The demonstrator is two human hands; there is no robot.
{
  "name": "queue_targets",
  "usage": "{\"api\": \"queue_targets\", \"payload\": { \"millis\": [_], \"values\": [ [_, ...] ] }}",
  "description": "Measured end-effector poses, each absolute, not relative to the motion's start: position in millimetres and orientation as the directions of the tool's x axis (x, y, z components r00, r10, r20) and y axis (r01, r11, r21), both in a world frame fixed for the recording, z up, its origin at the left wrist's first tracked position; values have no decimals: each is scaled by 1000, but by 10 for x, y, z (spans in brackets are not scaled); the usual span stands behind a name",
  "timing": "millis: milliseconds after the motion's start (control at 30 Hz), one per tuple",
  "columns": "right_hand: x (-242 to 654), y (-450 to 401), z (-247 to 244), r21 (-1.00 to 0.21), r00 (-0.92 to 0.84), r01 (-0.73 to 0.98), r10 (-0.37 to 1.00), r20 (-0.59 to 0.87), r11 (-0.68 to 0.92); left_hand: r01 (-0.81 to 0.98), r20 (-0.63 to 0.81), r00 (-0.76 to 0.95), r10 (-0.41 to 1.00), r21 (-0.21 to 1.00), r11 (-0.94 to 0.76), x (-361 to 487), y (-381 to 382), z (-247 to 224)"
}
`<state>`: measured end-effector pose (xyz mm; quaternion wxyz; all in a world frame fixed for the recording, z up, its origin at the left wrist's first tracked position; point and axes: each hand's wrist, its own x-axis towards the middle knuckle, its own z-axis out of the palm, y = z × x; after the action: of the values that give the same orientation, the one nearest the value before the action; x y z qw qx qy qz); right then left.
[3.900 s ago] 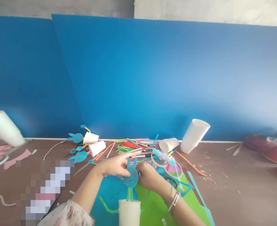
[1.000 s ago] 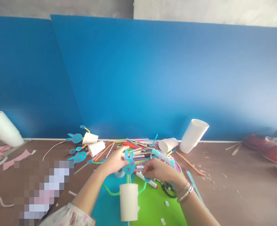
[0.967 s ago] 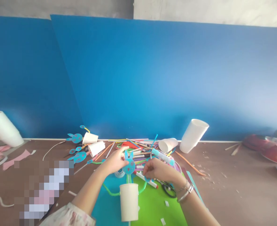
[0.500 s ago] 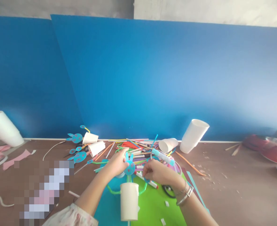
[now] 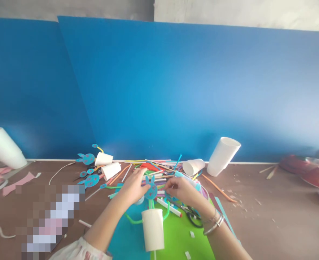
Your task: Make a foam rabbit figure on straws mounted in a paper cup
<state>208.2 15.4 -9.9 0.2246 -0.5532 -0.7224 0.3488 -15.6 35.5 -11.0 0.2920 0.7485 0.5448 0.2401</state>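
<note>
A white paper cup (image 5: 153, 231) with a blue paper rabbit head (image 5: 151, 189) on green straws stands before me. Bent green straws (image 5: 132, 219) stick out from its sides like arms, and a pale straw shows below it. My left hand (image 5: 135, 187) holds the rabbit head at its left edge, thumb against the paper. On the other side, my right hand (image 5: 180, 189) has its fingertips pinched above the right green straw, at a small blue paper piece (image 5: 171, 198) partly hidden under the fingers. A white marker with a red end (image 5: 170, 208) lies behind the cup.
Blue and green paper sheets (image 5: 182, 234) lie under the work, with scissors (image 5: 194, 217) at right. Behind are piled straws and pens, a lying cup (image 5: 193, 167) and stacked cups (image 5: 223, 156). Other rabbit-headed cups (image 5: 111, 170) lie at left. A blue panel (image 5: 159, 90) borders the table.
The cup figure has shifted slightly right and tilted, its right green straw bending up higher. My right hand has moved up a little, uncovering more of the scissors. My left hand stays at the rabbit head.
</note>
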Motion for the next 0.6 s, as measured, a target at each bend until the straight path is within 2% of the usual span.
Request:
{"api": "queue_targets", "payload": {
  "millis": [100,133,267,467,533,600],
  "values": [
    [2028,150,-69,-832,-263,538,965,-11,137,588,222,289,931,727,-356,-66,258,-12],
    [2004,139,-46,-857,-259,497,966,4,137,536,236,316,919,755,-379,-26,217,21],
    [1911,62,75,-890,-273,407,957,97,206,386,107,444,890,873,-297,138,70,121],
    [1837,0,120,-902,-270,361,953,140,235,374,96,404,910,890,-260,112,119,152],
    [1850,19,104,-884,-260,399,955,146,244,409,68,384,921,882,-236,1,208,148],
    [1899,53,96,-820,-219,520,965,143,239,427,25,346,938,886,-181,-123,306,129]
  ]
}}
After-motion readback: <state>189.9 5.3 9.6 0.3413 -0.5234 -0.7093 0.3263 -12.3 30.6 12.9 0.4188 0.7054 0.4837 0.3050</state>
